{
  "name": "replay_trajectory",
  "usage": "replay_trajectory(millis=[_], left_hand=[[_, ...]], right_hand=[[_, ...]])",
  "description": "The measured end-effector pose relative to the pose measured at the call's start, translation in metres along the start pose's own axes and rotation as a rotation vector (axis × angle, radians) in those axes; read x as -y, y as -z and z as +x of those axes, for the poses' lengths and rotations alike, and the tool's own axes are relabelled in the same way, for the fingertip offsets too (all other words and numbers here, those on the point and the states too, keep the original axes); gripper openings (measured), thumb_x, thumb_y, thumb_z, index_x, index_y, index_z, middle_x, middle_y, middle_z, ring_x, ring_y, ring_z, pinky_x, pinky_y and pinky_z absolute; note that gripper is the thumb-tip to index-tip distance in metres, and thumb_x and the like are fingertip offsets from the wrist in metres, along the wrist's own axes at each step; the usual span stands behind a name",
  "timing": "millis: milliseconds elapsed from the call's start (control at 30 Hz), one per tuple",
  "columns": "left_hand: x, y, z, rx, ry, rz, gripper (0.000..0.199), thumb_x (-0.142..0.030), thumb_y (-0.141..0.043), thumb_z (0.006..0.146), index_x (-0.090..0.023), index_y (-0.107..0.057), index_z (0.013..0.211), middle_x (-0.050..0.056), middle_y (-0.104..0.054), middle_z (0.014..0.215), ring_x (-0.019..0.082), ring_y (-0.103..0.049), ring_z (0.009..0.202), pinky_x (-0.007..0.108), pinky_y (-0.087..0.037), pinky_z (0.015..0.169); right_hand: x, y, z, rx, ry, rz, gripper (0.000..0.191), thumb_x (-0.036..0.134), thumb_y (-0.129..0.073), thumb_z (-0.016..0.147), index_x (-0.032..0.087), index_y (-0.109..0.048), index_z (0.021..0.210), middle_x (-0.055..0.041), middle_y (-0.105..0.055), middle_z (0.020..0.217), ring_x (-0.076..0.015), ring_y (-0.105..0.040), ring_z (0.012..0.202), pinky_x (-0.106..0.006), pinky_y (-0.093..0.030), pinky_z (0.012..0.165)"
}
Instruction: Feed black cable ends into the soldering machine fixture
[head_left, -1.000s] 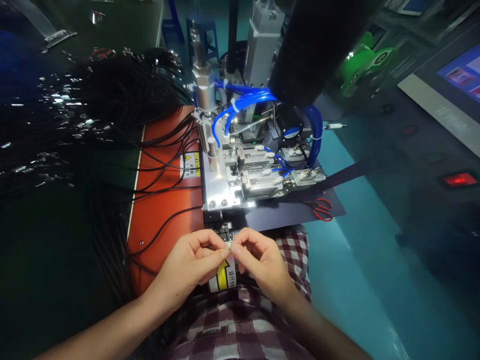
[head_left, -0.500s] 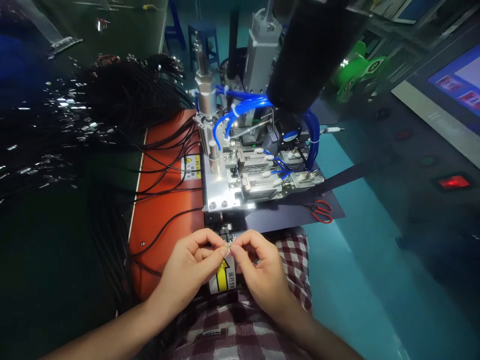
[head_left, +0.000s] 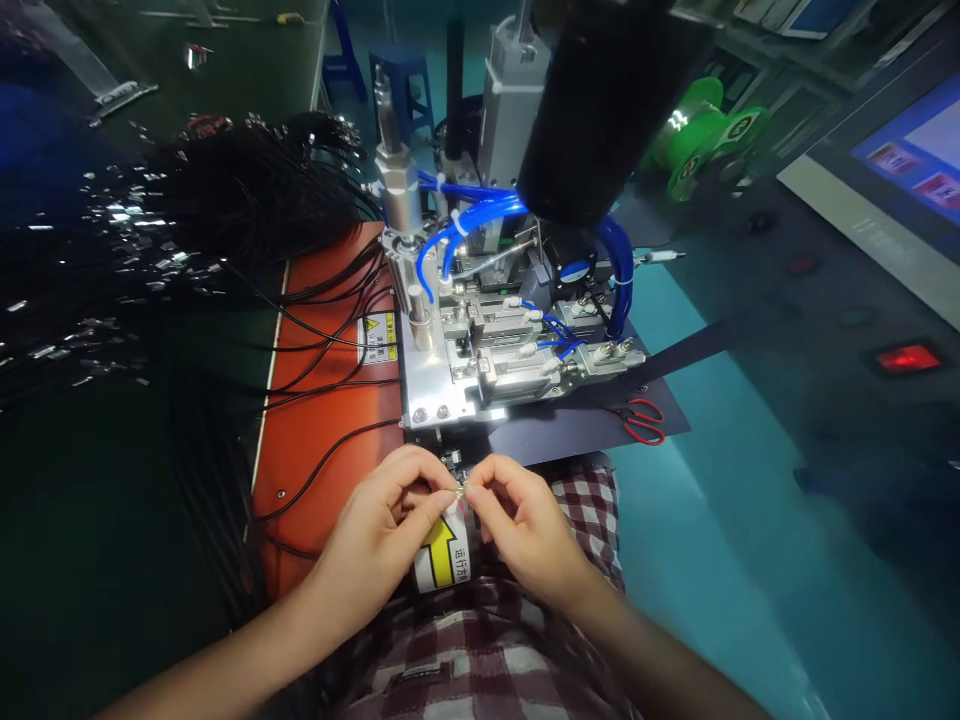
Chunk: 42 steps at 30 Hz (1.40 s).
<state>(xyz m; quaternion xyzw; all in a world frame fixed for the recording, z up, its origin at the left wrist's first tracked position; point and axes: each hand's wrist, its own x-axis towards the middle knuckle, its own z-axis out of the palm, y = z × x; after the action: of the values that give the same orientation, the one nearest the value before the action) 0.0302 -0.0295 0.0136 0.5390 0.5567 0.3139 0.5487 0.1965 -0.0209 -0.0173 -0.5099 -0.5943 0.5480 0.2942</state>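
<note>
Just past the yellow-arrow label (head_left: 442, 560), pinching a tiny wire-like piece (head_left: 460, 491) with left hand (head_left: 381, 525) and right hand (head_left: 527, 530) both, thumb to forefinger, honestly too small to identify. Looks like fine lining-up by feel, so probably calls for a steady, light touch next. Right in front of the blue-tubed pneumatic machine (head_left: 517, 378), with red-handled snips (head_left: 628, 414) off to the right.

Teal floor (head_left: 675, 570), blue stool (head_left: 401, 80) at the back, dim light.
</note>
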Motion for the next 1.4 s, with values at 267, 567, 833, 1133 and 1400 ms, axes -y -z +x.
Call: replay_trajectory(millis=[267, 567, 833, 1133, 1400], left_hand=[[0.008, 0.014, 0.012, -0.048, -0.292, 0.586, 0.017, -0.017, -0.046, 0.090, -0.021, -0.060, 0.098, 0.001, -0.056, 0.089, 0.013, -0.058, 0.080, 0.023, -0.046, 0.068], [0.029, 0.021, 0.016, -0.006, -0.497, 0.793, 0.031, -0.012, -0.037, 0.091, -0.016, -0.061, 0.111, 0.009, -0.054, 0.095, 0.017, -0.059, 0.081, 0.025, -0.049, 0.063], [0.030, 0.020, 0.014, -0.022, -0.520, 0.825, 0.033, -0.014, -0.037, 0.091, -0.017, -0.061, 0.113, 0.008, -0.052, 0.091, 0.016, -0.058, 0.073, 0.026, -0.050, 0.061], [0.029, 0.019, 0.015, -0.020, -0.509, 0.869, 0.034, -0.011, -0.040, 0.088, -0.017, -0.062, 0.114, 0.009, -0.052, 0.091, 0.018, -0.058, 0.073, 0.029, -0.051, 0.060], [0.033, 0.018, 0.014, -0.028, -0.479, 0.883, 0.035, -0.011, -0.042, 0.087, -0.019, -0.060, 0.116, 0.009, -0.050, 0.092, 0.019, -0.057, 0.074, 0.029, -0.050, 0.060]], right_hand=[[-0.007, 0.013, 0.031, 0.046, -0.034, -0.062, 0.016, 0.027, -0.048, 0.088, 0.020, -0.052, 0.075, 0.0028, -0.052, 0.063, -0.0112, -0.050, 0.055, -0.022, -0.038, 0.052], [-0.019, 0.012, 0.038, 0.091, -0.136, 0.016, 0.017, 0.031, -0.050, 0.086, 0.019, -0.054, 0.075, 0.0026, -0.054, 0.061, -0.0111, -0.051, 0.051, -0.023, -0.038, 0.050], [-0.019, 0.011, 0.038, 0.091, -0.156, 0.039, 0.018, 0.032, -0.051, 0.086, 0.018, -0.054, 0.074, 0.0030, -0.052, 0.058, -0.0111, -0.051, 0.051, -0.023, -0.038, 0.050], [-0.018, 0.009, 0.037, 0.069, -0.130, 0.070, 0.017, 0.030, -0.051, 0.086, 0.018, -0.054, 0.074, 0.0025, -0.053, 0.059, -0.0115, -0.051, 0.052, -0.023, -0.039, 0.051], [-0.019, 0.005, 0.033, -0.010, 0.038, -0.003, 0.014, 0.023, -0.048, 0.088, 0.018, -0.052, 0.075, 0.0010, -0.054, 0.069, -0.0113, -0.053, 0.057, -0.023, -0.041, 0.055]])
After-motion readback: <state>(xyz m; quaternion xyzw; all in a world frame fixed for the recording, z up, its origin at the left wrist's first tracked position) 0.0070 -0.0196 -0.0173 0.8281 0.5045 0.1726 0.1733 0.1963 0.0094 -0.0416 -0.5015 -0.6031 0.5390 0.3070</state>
